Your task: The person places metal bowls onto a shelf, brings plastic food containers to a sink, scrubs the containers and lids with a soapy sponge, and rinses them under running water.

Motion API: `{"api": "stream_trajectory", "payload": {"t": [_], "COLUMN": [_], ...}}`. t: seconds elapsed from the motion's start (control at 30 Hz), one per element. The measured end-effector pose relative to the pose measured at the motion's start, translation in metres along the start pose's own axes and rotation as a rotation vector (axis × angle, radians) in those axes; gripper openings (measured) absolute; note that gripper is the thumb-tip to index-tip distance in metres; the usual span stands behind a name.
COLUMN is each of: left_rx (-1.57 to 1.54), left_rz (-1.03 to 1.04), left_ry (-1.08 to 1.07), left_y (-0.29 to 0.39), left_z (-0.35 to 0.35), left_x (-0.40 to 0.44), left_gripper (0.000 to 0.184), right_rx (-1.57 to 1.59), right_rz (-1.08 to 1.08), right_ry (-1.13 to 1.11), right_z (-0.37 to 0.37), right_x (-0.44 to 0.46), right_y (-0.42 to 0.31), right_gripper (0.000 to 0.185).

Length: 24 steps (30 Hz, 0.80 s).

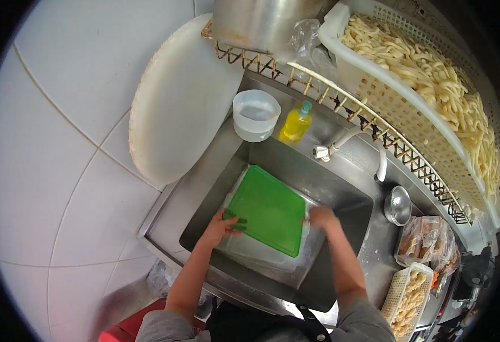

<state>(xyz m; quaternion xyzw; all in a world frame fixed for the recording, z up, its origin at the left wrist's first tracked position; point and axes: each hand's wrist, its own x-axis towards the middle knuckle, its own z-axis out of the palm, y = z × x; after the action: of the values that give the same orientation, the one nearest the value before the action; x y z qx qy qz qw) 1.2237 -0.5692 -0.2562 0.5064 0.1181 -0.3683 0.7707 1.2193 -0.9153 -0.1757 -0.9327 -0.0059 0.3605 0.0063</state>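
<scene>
White wall tiles (56, 188) fill the left side of the frame, with a large pale round board (181, 102) leaning at upper left of centre. Right of that, a steel sink (214, 188) is set into a metal table (369, 251). Left of centre, the left hand (218, 229) has a narrow grip on the left edge of a green panel (270, 211), which lies tilted inside the sink at mid-frame. Above the panel stand a translucent bowl (256, 117) and a bottle of yellow liquid (296, 124). Just right of the panel, the right hand (322, 219) is blurred at its right edge; I cannot tell its grip. Further right come a white tap (344, 138), a shiny metal bowl (398, 206) and, at upper right, a white basket (407, 94) of noodle-like strands (432, 68).
</scene>
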Motion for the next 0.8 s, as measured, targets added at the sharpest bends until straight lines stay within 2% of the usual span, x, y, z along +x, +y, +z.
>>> {"api": "stream_trajectory", "payload": {"t": [0.03,0.07,0.1,0.13,0.17,0.2,0.23,0.27,0.3,0.33,0.47,0.53,0.57,0.6,0.63,0.7,0.77,0.8], "left_rx": [0.009,0.161,0.313,0.322,0.163,0.002,0.006,-0.040,-0.085,-0.080,-0.261,-0.297,0.030,0.358,0.370,-0.336,-0.302,-0.280], "left_rz": [0.001,-0.043,-0.085,-0.088,-0.074,-0.061,-0.066,-0.086,-0.105,-0.110,-0.183,-0.197,0.025,0.256,0.253,-0.065,-0.093,-0.114], "left_ry": [-0.001,0.028,0.059,0.062,-0.003,-0.067,-0.064,-0.104,-0.143,-0.140,-0.115,-0.118,-0.169,-0.222,-0.237,-0.198,-0.163,-0.118], "left_y": [-0.005,-0.012,-0.019,-0.027,-0.036,-0.043,-0.048,-0.051,-0.051,-0.049,-0.058,-0.063,-0.062,-0.060,-0.056,-0.051,-0.042,-0.042], "left_z": [-0.002,-0.004,-0.005,-0.005,-0.003,0.000,0.003,0.007,0.010,0.013,0.022,0.029,0.031,0.036,0.043,0.056,0.071,0.078], "left_x": [-0.007,-0.012,-0.017,-0.024,-0.030,-0.036,-0.041,-0.048,-0.052,-0.055,-0.059,-0.063,-0.067,-0.068,-0.065,-0.058,-0.062,-0.065], "left_gripper": [0.079,0.077,0.077,0.077,0.081,0.085,0.085,0.087,0.089,0.089,0.088,0.088,0.086,0.085,0.085,0.091,0.091,0.090], "right_rx": [0.115,0.271,0.423,0.390,0.372,0.306,0.239,0.246,0.142,0.040,-0.039,0.238,0.243,0.272,0.304,0.417,0.569,0.506], "right_rz": [-0.071,-0.219,-0.386,-0.452,-0.589,-0.570,-0.551,-0.550,-0.498,-0.445,-0.383,-0.177,-0.159,-0.161,-0.164,-0.164,-0.221,-0.194], "right_ry": [0.478,0.640,0.875,0.948,1.052,0.966,0.878,0.877,0.781,0.683,0.632,0.999,0.990,0.968,0.954,0.993,0.942,0.837], "right_z": [-0.012,-0.085,-0.126,-0.162,-0.192,-0.221,-0.239,-0.239,-0.236,-0.238,-0.235,-0.246,-0.239,-0.229,-0.215,-0.151,-0.055,-0.011], "right_x": [0.037,0.024,0.038,0.066,0.095,0.128,0.159,0.183,0.205,0.215,0.212,0.150,0.129,0.104,0.081,0.045,0.044,0.038], "right_y": [0.002,-0.035,-0.060,-0.076,-0.089,-0.098,-0.102,-0.103,-0.103,-0.106,-0.113,-0.121,-0.113,-0.107,-0.102,-0.084,-0.059,-0.054], "right_gripper": [0.041,0.028,0.024,0.027,0.035,0.039,0.043,0.043,0.041,0.039,0.045,0.033,0.033,0.032,0.034,0.040,0.053,0.050]}}
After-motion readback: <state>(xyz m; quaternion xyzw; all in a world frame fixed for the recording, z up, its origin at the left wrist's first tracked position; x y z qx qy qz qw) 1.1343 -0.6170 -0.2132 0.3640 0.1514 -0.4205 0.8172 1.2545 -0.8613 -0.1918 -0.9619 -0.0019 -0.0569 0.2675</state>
